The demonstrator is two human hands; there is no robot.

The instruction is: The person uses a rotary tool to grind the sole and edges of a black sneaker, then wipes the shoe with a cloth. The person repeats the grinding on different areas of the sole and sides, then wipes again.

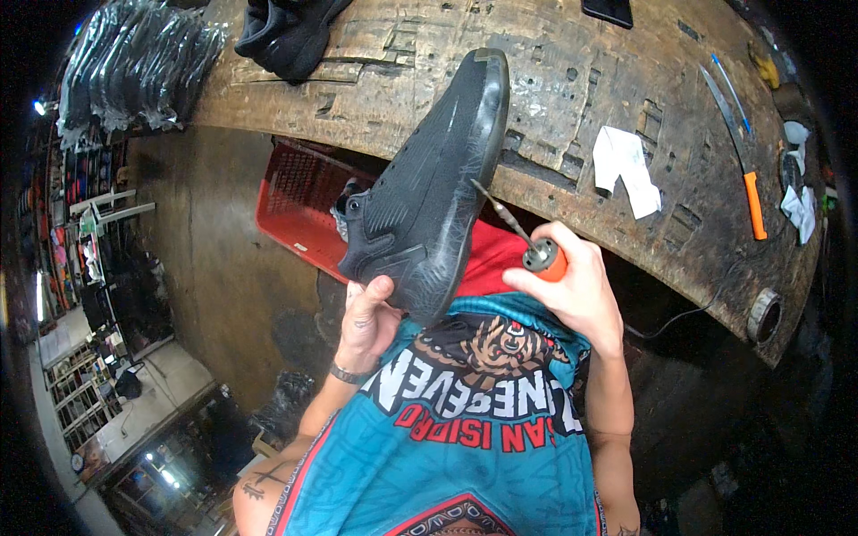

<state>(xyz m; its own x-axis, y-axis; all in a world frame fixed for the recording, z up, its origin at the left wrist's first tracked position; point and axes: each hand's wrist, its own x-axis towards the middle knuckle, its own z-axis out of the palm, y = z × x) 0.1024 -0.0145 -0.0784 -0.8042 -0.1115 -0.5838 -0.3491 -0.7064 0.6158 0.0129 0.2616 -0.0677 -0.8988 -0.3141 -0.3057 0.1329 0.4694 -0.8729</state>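
Note:
My left hand [368, 314] is closed on the heel end of a black sneaker [420, 174], thumb pressed near the sole. The sneaker is held on its side, toe pointing up and away over the workbench edge, its dark sole facing right. In my right hand [585, 284] is a soldering iron [542, 259] with an orange handle and a vented metal collar. Its thin metal tip points up and left and comes to the edge of the sole near mid-foot. I cannot tell whether the tip touches the rubber.
A worn wooden workbench [554, 116] spans the far side. On it are another black shoe [290, 36], white paper [624, 165], an orange-handled knife [749, 183], a blue pen [731, 94] and a roll of tape [764, 314]. A red crate [308, 192] sits below its edge.

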